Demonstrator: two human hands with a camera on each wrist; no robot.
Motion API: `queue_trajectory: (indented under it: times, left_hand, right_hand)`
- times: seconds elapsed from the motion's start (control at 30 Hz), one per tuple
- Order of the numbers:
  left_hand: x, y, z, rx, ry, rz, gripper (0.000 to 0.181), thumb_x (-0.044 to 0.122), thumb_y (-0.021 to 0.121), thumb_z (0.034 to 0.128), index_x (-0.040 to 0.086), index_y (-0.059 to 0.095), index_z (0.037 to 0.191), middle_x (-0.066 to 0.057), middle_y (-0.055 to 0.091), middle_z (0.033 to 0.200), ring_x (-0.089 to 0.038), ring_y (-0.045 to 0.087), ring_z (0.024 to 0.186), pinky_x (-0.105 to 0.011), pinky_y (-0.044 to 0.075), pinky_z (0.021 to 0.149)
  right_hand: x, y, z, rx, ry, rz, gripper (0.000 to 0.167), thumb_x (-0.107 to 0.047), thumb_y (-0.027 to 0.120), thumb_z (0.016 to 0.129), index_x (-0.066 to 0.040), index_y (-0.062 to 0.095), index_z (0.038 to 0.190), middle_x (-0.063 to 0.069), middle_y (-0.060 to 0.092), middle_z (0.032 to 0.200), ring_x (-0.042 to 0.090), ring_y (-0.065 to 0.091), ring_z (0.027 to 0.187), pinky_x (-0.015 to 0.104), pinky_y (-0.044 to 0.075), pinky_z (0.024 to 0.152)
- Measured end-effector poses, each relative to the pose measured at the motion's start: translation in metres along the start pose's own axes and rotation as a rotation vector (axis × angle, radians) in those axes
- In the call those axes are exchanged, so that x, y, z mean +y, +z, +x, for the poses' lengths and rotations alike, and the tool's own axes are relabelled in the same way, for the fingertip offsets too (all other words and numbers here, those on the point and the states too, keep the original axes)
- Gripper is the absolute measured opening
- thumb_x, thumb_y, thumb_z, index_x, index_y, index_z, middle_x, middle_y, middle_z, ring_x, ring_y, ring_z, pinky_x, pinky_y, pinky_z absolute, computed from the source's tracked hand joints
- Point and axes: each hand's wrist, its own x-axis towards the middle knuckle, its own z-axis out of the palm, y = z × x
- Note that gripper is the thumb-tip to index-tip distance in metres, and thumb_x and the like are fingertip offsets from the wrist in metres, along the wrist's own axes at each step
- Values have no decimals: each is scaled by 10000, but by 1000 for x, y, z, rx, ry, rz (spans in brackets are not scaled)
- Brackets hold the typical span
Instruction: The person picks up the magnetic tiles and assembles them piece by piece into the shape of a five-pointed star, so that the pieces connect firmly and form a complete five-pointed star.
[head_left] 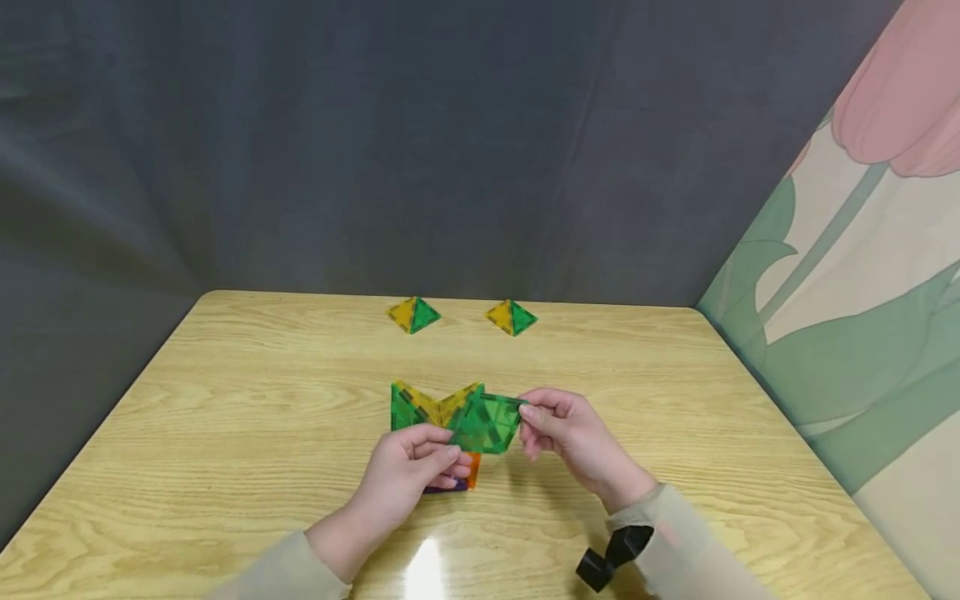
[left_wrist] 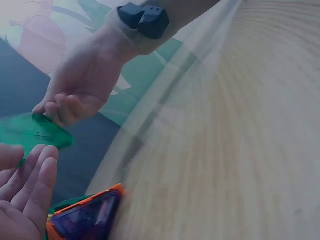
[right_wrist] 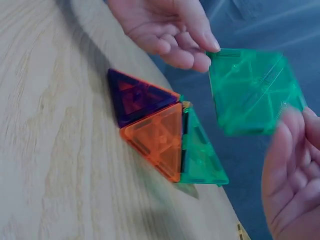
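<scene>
In the head view, see a green panel (head_left: 491, 423) raised over the near middle of the wooden tabletop (head_left: 225, 433), in front of the right part of a tile cluster (head_left: 407, 408). On its lower left corner, a light pinch by thumb and forefinger of the left hand (head_left: 412, 467), other fingers loosely bent; on its upper right corner, a like pinch by the right hand (head_left: 562, 433). To handle it well, hold by the rim only, level both corners, and turn slowly; probably best to keep clear of the cluster, given likely magnetic edges. Further back, near a dark curtain (head_left: 450, 150), note two small yellow-and-green pieces (head_left: 414, 315), side by side but apart, well out of the way. At the right wrist, a black device (head_left: 626, 546), worth keeping off the tabletop during any turn. In the left wrist view, find the panel partly cut off by the frame edge and blurred, well above the cluster, with no contact visible. In the right wrist view, see the panel almost face on, roughly square with a diagonal line; impossible to tell, one tile or two. Beside and apart from it, a purple triangle (right_wrist: 140, 97), an orange triangle (right_wrist: 157, 142) and a green triangle (right_wrist: 202, 157), all part of the cluster. As for obstacles, mind the left hand, across much of the cluster from above.
</scene>
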Motion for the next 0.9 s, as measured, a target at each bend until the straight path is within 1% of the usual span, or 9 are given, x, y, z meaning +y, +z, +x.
queue_trajectory:
  times: [0.07, 0.17, 0.27, 0.37, 0.5, 0.57, 0.63, 0.73, 0.9]
  left_hand:
    - [-4, 2, -2, 15, -19, -2, 235, 10, 632, 950, -147, 561, 1110, -258, 704, 955, -315, 719, 859, -339, 603, 718]
    - [-8, 3, -5, 18, -50, -7, 220, 9, 635, 947, -148, 567, 1084, -259, 706, 946, -326, 719, 851, -349, 605, 708]
    - [-11, 3, -8, 9, -71, -9, 237, 20, 634, 949, -159, 573, 1092, -259, 706, 950, -330, 719, 862, -354, 604, 713]
    - [-15, 3, -11, -3, -103, -19, 285, 33, 623, 960, -178, 562, 1141, -260, 704, 971, -333, 715, 885, -361, 602, 733]
    - [-20, 3, -14, -25, -177, -26, 302, 64, 603, 982, -176, 574, 1162, -251, 705, 989, -305, 718, 889, -353, 602, 728]
    - [-23, 4, -15, -30, -215, -23, 272, 77, 599, 987, -156, 602, 1127, -242, 709, 983, -280, 722, 872, -345, 604, 712]
    - [-26, 6, -16, -26, -246, -26, 246, 84, 596, 989, -137, 617, 1095, -234, 712, 975, -262, 725, 855, -336, 605, 696]
    - [-29, 9, -17, -16, -285, -43, 226, 88, 589, 993, -124, 617, 1064, -233, 712, 977, -260, 724, 860, -330, 604, 691]
    - [-29, 13, -18, -7, -327, -108, 283, 83, 560, 1005, -163, 560, 1146, -255, 699, 1023, -296, 712, 920, -330, 600, 727]
  right_hand:
    - [3, 1, 2, 35, 26, -44, 174, -145, 562, 1021, -7, 667, 1035, 48, 605, 765, 136, 577, 637, 245, 515, 549]
    - [7, 2, 3, 50, 81, -72, 193, -163, 556, 1025, -19, 679, 986, 60, 579, 774, 144, 533, 654, 233, 457, 529]
    - [11, 4, 4, 30, 142, -66, 213, -159, 534, 1035, -14, 658, 940, 55, 575, 766, 130, 519, 642, 218, 431, 524]
    - [15, 7, 5, 0, 210, -58, 226, -153, 513, 1041, -19, 625, 898, 27, 555, 726, 101, 494, 588, 201, 403, 501]
    - [22, 11, 8, -58, 289, -44, 253, -148, 491, 1046, -20, 613, 865, 7, 524, 648, 86, 456, 518, 190, 376, 457]
    - [25, 13, 10, -82, 323, -38, 276, -156, 486, 1049, -8, 634, 870, 1, 518, 621, 82, 435, 486, 186, 369, 436]
    - [29, 15, 12, -89, 356, -31, 291, -172, 490, 1048, -1, 657, 881, -9, 518, 606, 74, 427, 468, 181, 369, 420]
    - [32, 18, 14, -71, 397, -24, 301, -193, 506, 1041, 0, 679, 887, -17, 539, 603, 62, 426, 456, 171, 369, 402]
    - [36, 19, 18, -36, 424, -29, 340, -209, 510, 1036, -19, 672, 807, -26, 525, 553, 52, 407, 413, 166, 364, 388]
